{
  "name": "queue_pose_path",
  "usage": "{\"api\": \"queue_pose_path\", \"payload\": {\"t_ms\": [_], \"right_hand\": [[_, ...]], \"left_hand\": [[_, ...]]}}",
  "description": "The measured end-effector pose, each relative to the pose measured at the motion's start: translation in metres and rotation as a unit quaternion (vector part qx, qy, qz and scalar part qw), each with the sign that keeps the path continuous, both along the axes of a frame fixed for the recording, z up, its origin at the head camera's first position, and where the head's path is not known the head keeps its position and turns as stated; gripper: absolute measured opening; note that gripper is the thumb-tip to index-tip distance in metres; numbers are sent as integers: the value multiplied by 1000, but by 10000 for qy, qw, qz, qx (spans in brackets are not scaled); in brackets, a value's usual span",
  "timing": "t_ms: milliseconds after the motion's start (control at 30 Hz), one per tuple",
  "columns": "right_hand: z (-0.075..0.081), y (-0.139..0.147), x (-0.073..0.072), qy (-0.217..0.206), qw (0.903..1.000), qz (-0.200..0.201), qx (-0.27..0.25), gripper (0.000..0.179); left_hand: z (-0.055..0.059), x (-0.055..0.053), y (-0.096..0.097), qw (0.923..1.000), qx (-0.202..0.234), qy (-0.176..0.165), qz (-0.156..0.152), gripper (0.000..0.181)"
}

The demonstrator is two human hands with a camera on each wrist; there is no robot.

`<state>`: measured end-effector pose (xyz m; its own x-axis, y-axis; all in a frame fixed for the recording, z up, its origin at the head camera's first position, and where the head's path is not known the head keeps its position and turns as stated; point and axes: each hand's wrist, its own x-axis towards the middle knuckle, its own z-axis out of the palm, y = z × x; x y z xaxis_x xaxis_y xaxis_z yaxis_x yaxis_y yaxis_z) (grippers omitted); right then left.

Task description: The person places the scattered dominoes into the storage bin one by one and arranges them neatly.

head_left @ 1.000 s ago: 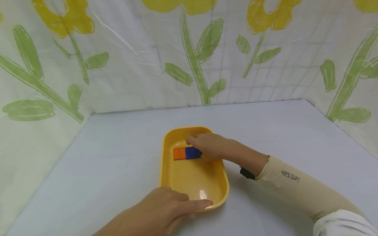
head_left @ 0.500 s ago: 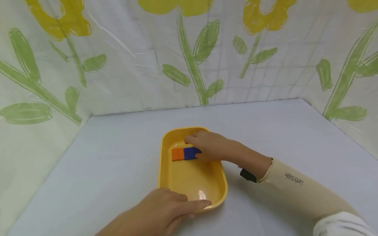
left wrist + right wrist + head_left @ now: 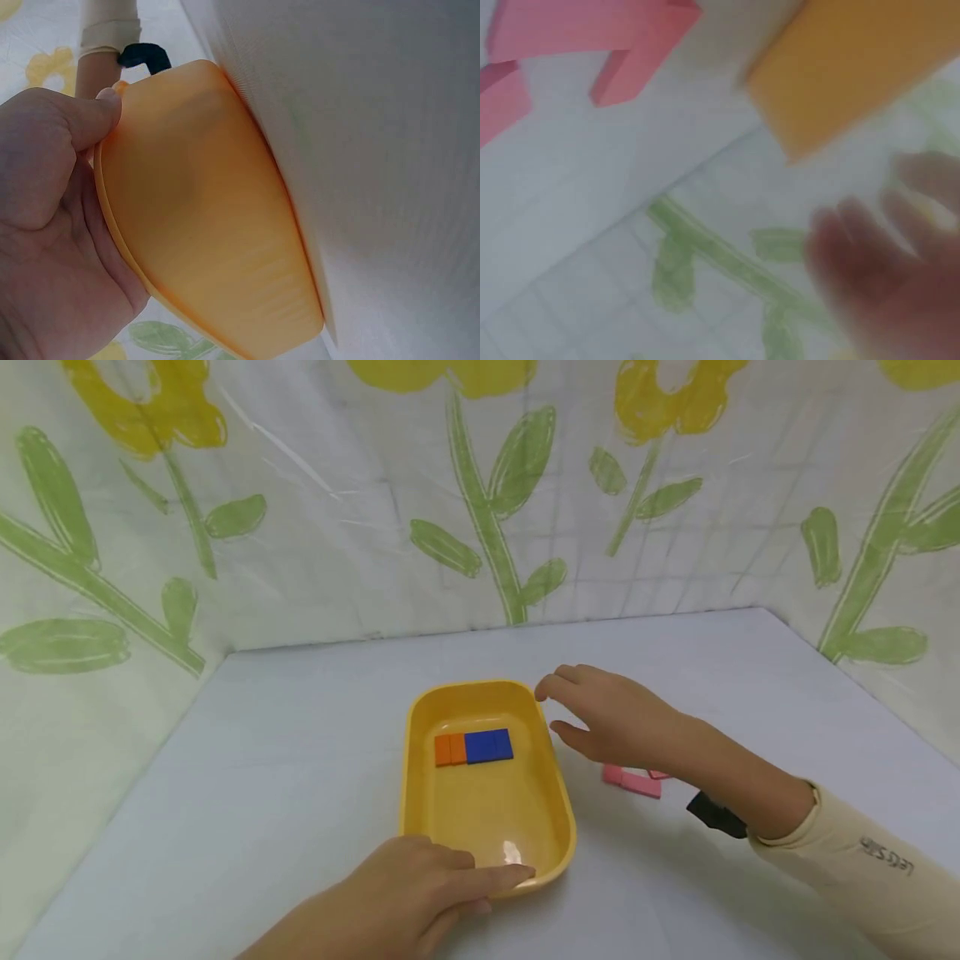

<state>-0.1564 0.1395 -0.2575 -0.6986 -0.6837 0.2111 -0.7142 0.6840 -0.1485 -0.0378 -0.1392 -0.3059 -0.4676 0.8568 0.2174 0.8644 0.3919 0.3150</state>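
Note:
A yellow tray (image 3: 487, 814) sits on the table, holding orange flat blocks (image 3: 450, 749) and blue flat blocks (image 3: 489, 746) in one row near its far end. My left hand (image 3: 401, 893) grips the tray's near rim; in the left wrist view the thumb lies at the rim of the tray (image 3: 195, 202). Just off the far right side of the tray, my right hand (image 3: 618, 718) is raised with loosely bent fingers, and nothing shows between them. Pink blocks (image 3: 636, 784) lie on the table below the right forearm, which partly covers them.
A black object (image 3: 716, 814), partly hidden by the right forearm, is to the right of the pink blocks. The white tabletop (image 3: 300, 760) stretches around the tray. Behind it hangs a flower-printed sheet (image 3: 322, 543).
My right hand has come away from the blue blocks, up and right out of the tray, uncovering them and the pink blocks. The left hand stays at the rim.

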Motion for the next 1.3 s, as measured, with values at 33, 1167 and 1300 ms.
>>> {"api": "queue_pose_path", "payload": {"t_ms": [33, 1167, 1300], "right_hand": [[0, 7, 1, 6, 10000, -42, -24, 33], [-44, 43, 8, -822, 9928, -168, 855, 20], [-45, 44, 9, -865, 9930, -178, 789, 20]], "left_hand": [[0, 0, 0, 10000, -29, -40, 12, 51], [0, 1, 0, 9994, 184, 305, -1, 51], [0, 1, 0, 9997, 148, 183, -26, 50]]}}
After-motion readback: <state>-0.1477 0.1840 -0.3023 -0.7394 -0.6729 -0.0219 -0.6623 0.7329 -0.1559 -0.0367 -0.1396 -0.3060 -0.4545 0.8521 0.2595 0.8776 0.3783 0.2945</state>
